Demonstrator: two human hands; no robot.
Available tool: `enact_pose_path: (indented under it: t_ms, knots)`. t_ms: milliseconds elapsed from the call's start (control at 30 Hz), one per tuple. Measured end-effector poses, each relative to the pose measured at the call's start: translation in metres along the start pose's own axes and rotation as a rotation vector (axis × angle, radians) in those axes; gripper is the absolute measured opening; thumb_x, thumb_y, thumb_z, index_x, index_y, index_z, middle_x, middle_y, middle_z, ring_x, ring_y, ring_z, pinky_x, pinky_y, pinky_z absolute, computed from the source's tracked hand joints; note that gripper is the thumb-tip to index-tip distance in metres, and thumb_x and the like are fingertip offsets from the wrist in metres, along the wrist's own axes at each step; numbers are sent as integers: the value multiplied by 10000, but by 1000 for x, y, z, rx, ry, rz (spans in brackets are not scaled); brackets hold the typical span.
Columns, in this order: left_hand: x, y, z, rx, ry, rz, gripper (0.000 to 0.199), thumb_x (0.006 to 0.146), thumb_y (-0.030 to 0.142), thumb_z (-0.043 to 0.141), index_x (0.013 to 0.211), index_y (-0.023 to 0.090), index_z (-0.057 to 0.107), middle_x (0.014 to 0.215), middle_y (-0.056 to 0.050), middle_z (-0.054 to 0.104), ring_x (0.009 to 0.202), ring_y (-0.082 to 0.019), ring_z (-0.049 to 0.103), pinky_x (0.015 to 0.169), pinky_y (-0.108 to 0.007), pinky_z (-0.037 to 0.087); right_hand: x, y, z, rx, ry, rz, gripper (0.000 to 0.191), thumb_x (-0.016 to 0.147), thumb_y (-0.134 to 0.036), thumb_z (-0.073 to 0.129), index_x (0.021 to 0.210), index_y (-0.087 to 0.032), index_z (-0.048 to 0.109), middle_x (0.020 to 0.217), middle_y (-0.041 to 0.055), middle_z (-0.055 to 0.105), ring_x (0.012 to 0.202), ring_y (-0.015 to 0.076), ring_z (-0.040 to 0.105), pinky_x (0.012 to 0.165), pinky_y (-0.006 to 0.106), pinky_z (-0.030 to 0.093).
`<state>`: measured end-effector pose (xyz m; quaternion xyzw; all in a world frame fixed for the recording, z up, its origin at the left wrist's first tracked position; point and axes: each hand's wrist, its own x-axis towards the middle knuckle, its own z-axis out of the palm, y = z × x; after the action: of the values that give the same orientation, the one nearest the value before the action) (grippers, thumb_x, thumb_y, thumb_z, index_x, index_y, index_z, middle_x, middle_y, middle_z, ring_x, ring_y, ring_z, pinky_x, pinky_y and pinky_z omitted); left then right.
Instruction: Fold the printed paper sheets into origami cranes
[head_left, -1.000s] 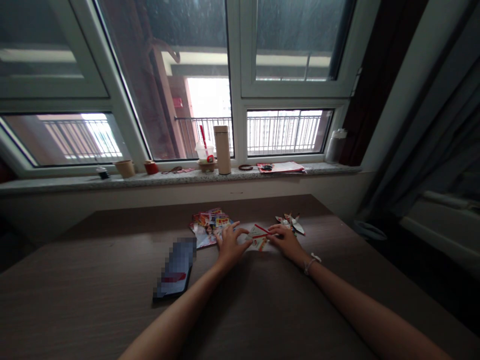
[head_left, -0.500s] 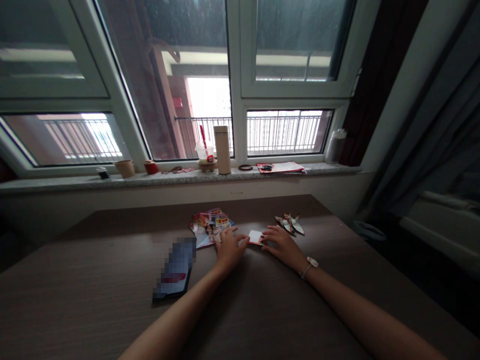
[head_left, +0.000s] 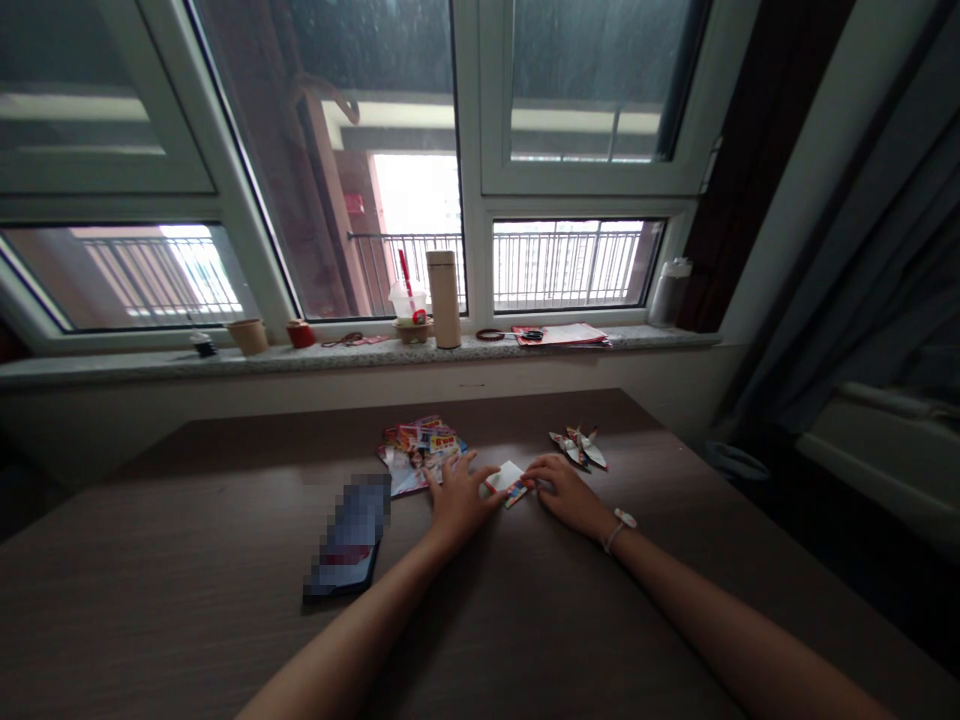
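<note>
A small piece of folded paper (head_left: 508, 473), white with a coloured patterned flap at its near side, lies on the table between my hands. My left hand (head_left: 459, 502) rests with fingers spread; its thumb touches the paper's left side, and its other fingers lie by a pile of colourful printed sheets (head_left: 415, 463). At the paper's right edge, my right hand (head_left: 568, 497) has its thumb and fingertips closed on the paper. Just beyond the right hand lie pointed folded-paper shapes (head_left: 580, 447).
On the brown table (head_left: 225, 530) a phone (head_left: 351, 540) lies left of my left forearm. The window sill (head_left: 360, 355) behind bears a tan flask (head_left: 444, 300), a drink cup with a red straw (head_left: 409, 303), a paper cup (head_left: 247, 337), scissors (head_left: 531, 335) and a grey bottle (head_left: 669, 293).
The paper has turned, and its patterned flap now shows along the near side. My left thumb has shifted right and nearer; my right fingertips have drawn closer together.
</note>
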<state>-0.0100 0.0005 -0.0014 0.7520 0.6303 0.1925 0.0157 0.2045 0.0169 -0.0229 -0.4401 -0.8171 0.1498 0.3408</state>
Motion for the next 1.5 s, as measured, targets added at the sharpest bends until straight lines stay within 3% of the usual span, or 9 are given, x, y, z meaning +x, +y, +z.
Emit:
enact_pose_path:
  t_ms: [167, 400, 667, 967, 1500]
  knots:
    - [2, -1, 1, -22, -76, 12, 322, 836, 583, 604, 1117, 463, 706, 1499, -12, 453, 1399, -402, 304, 1087, -766, 70, 3, 11, 1, 98, 5, 93, 459, 724, 3, 523, 1041, -238, 751, 1090, 69, 688, 1152, 239, 531, 1061, 411, 377]
    - [5, -6, 0, -64, -135, 21, 353, 811, 593, 625, 1139, 479, 687, 1506, -4, 436, 1414, -404, 276, 1083, -769, 19, 7, 17, 2, 144, 28, 139, 210, 790, -133, 652, 925, -234, 778, 1035, 73, 692, 1093, 250, 559, 1030, 412, 383]
    - [5, -7, -2, -87, -196, 59, 422, 764, 643, 648, 1152, 480, 675, 1534, -19, 394, 1445, -403, 217, 1066, -767, -50, 9, 13, 1, 93, 9, 110, 138, 866, -292, 651, 930, -231, 756, 985, 61, 687, 1042, 239, 559, 983, 386, 379]
    - [7, -10, -15, -89, -324, 63, 513, 728, 679, 641, 1205, 491, 641, 1586, -9, 306, 1474, -434, 121, 1063, -770, -55, 16, 8, 14, -51, 31, 239, 155, 873, -342, 634, 863, -220, 729, 1054, 65, 634, 1094, 250, 486, 996, 396, 349]
    - [6, -6, -9, -88, -318, 54, 500, 692, 618, 704, 1165, 462, 658, 1586, 3, 313, 1472, -438, 114, 1052, -785, -36, 18, -3, 19, -68, 71, 322, 167, 852, -382, 650, 875, -234, 723, 1090, 62, 603, 1114, 254, 464, 1003, 398, 326]
